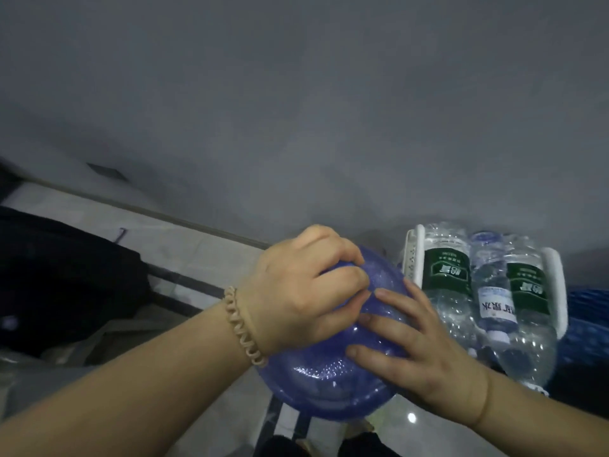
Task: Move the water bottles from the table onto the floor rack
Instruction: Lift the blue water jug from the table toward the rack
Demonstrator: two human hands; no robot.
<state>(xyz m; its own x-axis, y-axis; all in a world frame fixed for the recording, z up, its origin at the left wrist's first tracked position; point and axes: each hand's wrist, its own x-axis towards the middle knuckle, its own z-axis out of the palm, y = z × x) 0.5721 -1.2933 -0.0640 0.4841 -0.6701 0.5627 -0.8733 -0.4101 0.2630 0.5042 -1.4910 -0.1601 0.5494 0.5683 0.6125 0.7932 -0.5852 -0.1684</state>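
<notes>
A large blue translucent water bottle fills the lower middle of the head view, seen from above. My left hand, with a coiled band on its wrist, is closed around the bottle's top. My right hand lies flat against the bottle's right shoulder, fingers spread. To the right, a white rack on the floor holds several clear bottles: two with green labels and one with a white and blue label between them.
A grey wall takes up the upper half of the view. A dark bag or cloth lies at the left on the pale tiled floor. Another blue bottle shows at the right edge behind the rack.
</notes>
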